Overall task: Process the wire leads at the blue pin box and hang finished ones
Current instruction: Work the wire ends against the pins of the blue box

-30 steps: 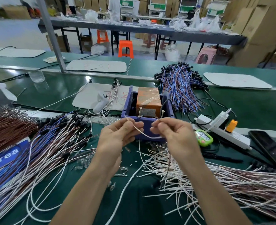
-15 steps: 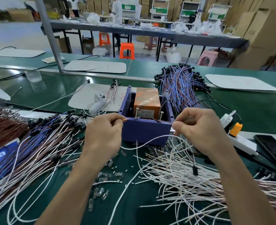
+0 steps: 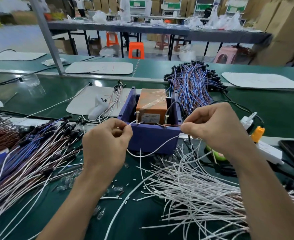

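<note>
Currently: contact step. Left hand (image 3: 106, 141) and right hand (image 3: 217, 129) each keep a pinching grip on one end of the white wire lead (image 3: 153, 149). The ends sit at the screw pins (image 3: 137, 116) on the near wall of the blue pin box (image 3: 153, 137), mid-surface (image 3: 272, 110). Next, probably: lift both ends clear together, then hang.

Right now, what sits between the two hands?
Head view: the blue pin box, its two upright screws, and the white wire lead sagging before it from left hand to right hand.
</note>
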`<move>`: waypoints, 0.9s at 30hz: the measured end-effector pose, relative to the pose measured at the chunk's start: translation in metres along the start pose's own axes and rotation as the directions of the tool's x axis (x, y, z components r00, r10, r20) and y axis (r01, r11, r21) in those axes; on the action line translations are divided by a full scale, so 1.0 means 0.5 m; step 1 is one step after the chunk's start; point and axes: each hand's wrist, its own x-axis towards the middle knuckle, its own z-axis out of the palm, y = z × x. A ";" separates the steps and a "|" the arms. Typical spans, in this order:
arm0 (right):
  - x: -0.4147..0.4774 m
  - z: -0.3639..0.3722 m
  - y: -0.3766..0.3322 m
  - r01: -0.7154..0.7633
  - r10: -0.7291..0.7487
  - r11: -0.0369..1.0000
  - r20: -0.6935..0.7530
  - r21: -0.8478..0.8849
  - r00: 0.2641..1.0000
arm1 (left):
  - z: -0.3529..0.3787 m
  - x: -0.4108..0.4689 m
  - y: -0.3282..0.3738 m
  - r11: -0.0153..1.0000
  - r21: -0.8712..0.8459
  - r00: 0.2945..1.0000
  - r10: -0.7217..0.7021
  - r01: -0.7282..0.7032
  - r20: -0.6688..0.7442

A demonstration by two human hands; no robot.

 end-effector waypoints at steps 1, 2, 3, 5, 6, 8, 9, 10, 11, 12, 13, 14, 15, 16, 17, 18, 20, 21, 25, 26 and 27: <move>0.000 0.000 0.002 -0.003 0.003 1.000 0.003 0.000 1.000 | 0.001 0.001 -0.001 1.000 -0.004 1.000 -0.002 0.002 -0.005; 0.001 0.002 0.005 -0.007 0.007 1.000 0.005 -0.004 1.000 | 0.001 0.002 -0.003 1.000 -0.003 1.000 -0.003 0.003 -0.005; 0.002 0.005 0.006 -0.010 0.010 1.000 0.007 -0.010 1.000 | 0.002 0.004 -0.004 1.000 0.001 1.000 -0.003 0.003 -0.003; 0.004 0.013 0.009 -0.015 0.015 0.999 0.004 -0.028 1.000 | 0.002 0.008 -0.006 1.000 0.008 1.000 0.002 -0.002 0.000; 0.005 0.016 0.010 -0.017 0.017 0.999 0.000 -0.033 1.000 | 0.003 0.010 -0.007 1.000 0.008 1.000 0.003 -0.003 -0.002; 0.005 0.020 0.013 -0.025 0.025 0.999 -0.001 -0.036 1.000 | 0.003 0.014 -0.008 1.000 0.002 1.000 0.001 -0.001 -0.007; 0.005 0.020 0.014 -0.028 0.028 0.999 0.001 -0.033 1.000 | 0.003 0.016 -0.009 1.000 -0.003 1.000 -0.001 0.001 -0.007; 0.005 0.020 0.015 -0.030 0.030 0.999 0.002 -0.030 1.000 | 0.004 0.017 -0.009 1.000 -0.008 1.000 -0.002 0.002 -0.007; 0.004 0.020 0.016 -0.031 0.031 0.999 0.002 -0.029 1.000 | 0.004 0.017 -0.009 1.000 -0.015 1.000 -0.001 0.001 -0.006; 0.004 0.021 0.016 -0.031 0.031 0.999 -0.003 -0.031 1.000 | 0.005 0.017 -0.008 1.000 -0.023 1.000 0.001 -0.001 -0.005; 0.004 0.021 0.015 -0.031 0.031 0.999 -0.011 -0.033 0.999 | 0.007 0.017 -0.008 1.000 -0.032 1.000 0.002 -0.002 -0.002; 0.004 0.022 0.015 -0.031 0.030 0.999 -0.024 -0.033 0.999 | 0.008 0.017 -0.008 0.999 -0.039 1.000 0.003 -0.003 0.000; 0.004 0.023 0.014 -0.031 0.030 0.999 -0.038 -0.030 0.999 | 0.009 0.016 -0.008 0.999 -0.045 1.000 0.005 -0.005 0.004; 0.004 0.023 0.014 -0.033 0.032 0.999 -0.052 -0.025 0.998 | 0.009 0.015 -0.008 0.999 -0.049 1.000 0.010 -0.010 0.006; 0.004 0.025 0.014 -0.036 0.035 0.999 -0.063 -0.021 0.997 | 0.010 0.015 -0.008 0.999 -0.053 1.000 0.015 -0.014 0.008; 0.004 0.026 0.014 -0.040 0.039 0.999 -0.072 -0.017 0.997 | 0.010 0.014 -0.008 0.998 -0.056 1.000 0.017 -0.016 0.009; 0.003 0.031 0.014 -0.046 0.045 0.999 -0.088 -0.012 0.995 | 0.010 0.013 -0.008 0.998 -0.061 1.000 0.016 -0.015 0.011; 0.003 0.034 0.014 -0.050 0.049 0.999 -0.094 -0.010 0.994 | 0.009 0.013 -0.008 0.998 -0.062 1.000 0.016 -0.015 0.011; 0.003 0.044 0.015 -0.058 0.056 0.998 -0.116 -0.013 0.992 | 0.010 0.014 -0.009 0.997 -0.071 1.000 0.018 -0.017 0.012; 0.003 0.045 0.016 -0.057 0.055 0.998 -0.124 -0.012 0.991 | 0.010 0.013 -0.009 0.997 -0.073 1.000 0.019 -0.018 0.014; 0.003 0.046 0.016 -0.056 0.054 0.998 -0.130 -0.009 0.990 | 0.010 0.013 -0.008 0.997 -0.074 1.000 0.020 -0.019 0.017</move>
